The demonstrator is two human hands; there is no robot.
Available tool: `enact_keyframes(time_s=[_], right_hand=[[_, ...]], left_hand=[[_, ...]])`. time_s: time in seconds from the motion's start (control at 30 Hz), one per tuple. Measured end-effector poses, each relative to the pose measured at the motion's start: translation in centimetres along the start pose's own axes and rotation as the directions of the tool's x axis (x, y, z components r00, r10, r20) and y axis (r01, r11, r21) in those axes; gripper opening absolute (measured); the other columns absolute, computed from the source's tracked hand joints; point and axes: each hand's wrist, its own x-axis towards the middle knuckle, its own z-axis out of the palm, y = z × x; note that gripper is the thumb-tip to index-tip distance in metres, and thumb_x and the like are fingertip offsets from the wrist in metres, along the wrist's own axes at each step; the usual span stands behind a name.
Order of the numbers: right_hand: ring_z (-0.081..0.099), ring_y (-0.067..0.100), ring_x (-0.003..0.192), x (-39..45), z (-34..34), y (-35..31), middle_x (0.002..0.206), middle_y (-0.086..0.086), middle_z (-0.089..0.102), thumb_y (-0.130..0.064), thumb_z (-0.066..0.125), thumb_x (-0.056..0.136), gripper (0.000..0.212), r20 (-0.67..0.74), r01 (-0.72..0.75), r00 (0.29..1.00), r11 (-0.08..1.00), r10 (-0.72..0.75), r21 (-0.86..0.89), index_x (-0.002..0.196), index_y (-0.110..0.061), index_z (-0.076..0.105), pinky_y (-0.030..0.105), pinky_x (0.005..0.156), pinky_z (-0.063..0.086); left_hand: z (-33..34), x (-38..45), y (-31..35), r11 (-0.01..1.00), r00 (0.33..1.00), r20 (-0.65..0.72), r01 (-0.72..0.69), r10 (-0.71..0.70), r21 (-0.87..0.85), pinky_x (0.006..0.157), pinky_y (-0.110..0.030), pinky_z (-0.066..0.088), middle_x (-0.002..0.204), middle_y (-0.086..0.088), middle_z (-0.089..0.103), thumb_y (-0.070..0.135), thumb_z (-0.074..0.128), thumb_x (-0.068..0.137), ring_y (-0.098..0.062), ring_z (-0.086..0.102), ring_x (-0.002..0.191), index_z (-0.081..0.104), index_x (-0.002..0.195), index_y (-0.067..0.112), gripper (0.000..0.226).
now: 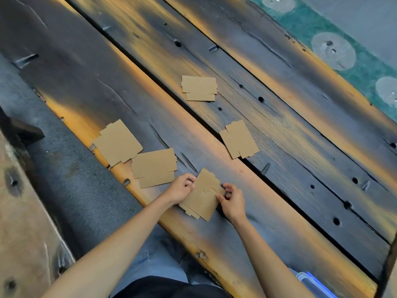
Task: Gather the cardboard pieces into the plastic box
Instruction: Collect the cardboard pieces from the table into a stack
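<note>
Cardboard piece [203,195] between both grips

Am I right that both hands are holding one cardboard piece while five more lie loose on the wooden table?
Not quite: the head view shows four loose pieces, not five. The left hand and right hand do hold one cardboard piece over the wooden table.

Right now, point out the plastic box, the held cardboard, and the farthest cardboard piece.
plastic box [312,283]: head view, on its blue-edged rim at the bottom right.
held cardboard [203,197]: head view, on its middle, between both hands.
farthest cardboard piece [199,88]: head view, on its centre.
</note>
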Motion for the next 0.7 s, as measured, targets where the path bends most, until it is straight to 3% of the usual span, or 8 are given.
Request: enact_keyframes(time_s=[0.17,0.3,0.4,0.47,0.63,0.7], right_hand=[[0.062,0.018,0.102,0.5,1.6,-3.5,0.116,0.003,0.062,-0.018,0.073,0.092,0.036,0.032,0.045,0.998,0.993,-0.049,0.110,0.126,-0.018,0.059,0.033,0.089,0.054],[0.060,0.010,0.087,1.7,3.4,-7.5,0.104,-0.003,0.061,-0.022,0.072,0.092,0.039,0.051,0.107,0.992,0.989,-0.113,0.106,0.129,-0.015,0.058,0.019,0.080,0.050],[0.061,0.016,0.098,2.7,5.0,-10.4,0.115,0.001,0.063,-0.025,0.070,0.093,0.043,0.141,0.168,0.976,0.986,-0.163,-0.022,0.133,-0.015,0.056,0.035,0.093,0.053],[0.060,0.022,0.113,3.2,6.2,-12.3,0.127,0.005,0.063,-0.027,0.071,0.092,0.047,0.231,0.271,0.945,0.949,-0.230,-0.160,0.134,-0.013,0.056,0.036,0.096,0.049],[0.045,0.028,0.127,4.4,8.9,-16.3,0.142,0.004,0.052,-0.033,0.074,0.086,0.067,0.414,0.517,0.838,0.762,-0.357,-0.390,0.145,-0.017,0.046,0.035,0.103,0.039],[0.037,0.027,0.131,4.7,9.4,-17.1,0.152,-0.002,0.042,-0.039,0.079,0.081,0.084,0.478,0.573,0.800,0.699,-0.363,-0.428,0.152,-0.024,0.036,0.037,0.106,0.040]], left_hand=[[-3.6,-1.4,-0.7,0.977,0.993,-0.118,0.000,-0.026,-0.213,0.085,-0.036,0.051,0.099,-0.015,0.070,0.001,0.051,0.101,-0.025,0.063,0.091,0.055,0.113,0.010,0.016],[-8.9,-2.5,-1.2,0.947,0.963,-0.257,-0.009,-0.079,-0.323,0.071,-0.026,0.053,0.107,-0.013,0.073,0.005,0.052,0.101,-0.020,0.068,0.089,0.056,0.123,0.010,0.023],[-13.0,-2.9,-1.8,0.935,0.928,-0.358,-0.029,-0.107,-0.354,0.082,-0.037,0.056,0.113,-0.015,0.070,0.005,0.052,0.101,-0.025,0.067,0.098,0.056,0.125,0.010,0.025],[-15.3,-3.2,-2.4,0.917,0.905,-0.400,-0.031,-0.143,-0.399,0.092,-0.047,0.055,0.114,-0.013,0.070,0.007,0.052,0.102,-0.029,0.067,0.103,0.055,0.124,0.014,0.024],[-19.7,-4.1,-4.2,0.858,0.840,-0.491,-0.063,-0.230,-0.509,0.071,-0.036,0.055,0.109,-0.005,0.070,0.007,0.048,0.103,-0.013,0.067,0.089,0.050,0.124,0.017,0.023],[-20.6,-4.4,-4.8,0.835,0.825,-0.500,-0.066,-0.263,-0.547,0.076,-0.041,0.058,0.111,-0.008,0.070,0.005,0.048,0.104,-0.016,0.067,0.091,0.048,0.129,0.014,0.027]])
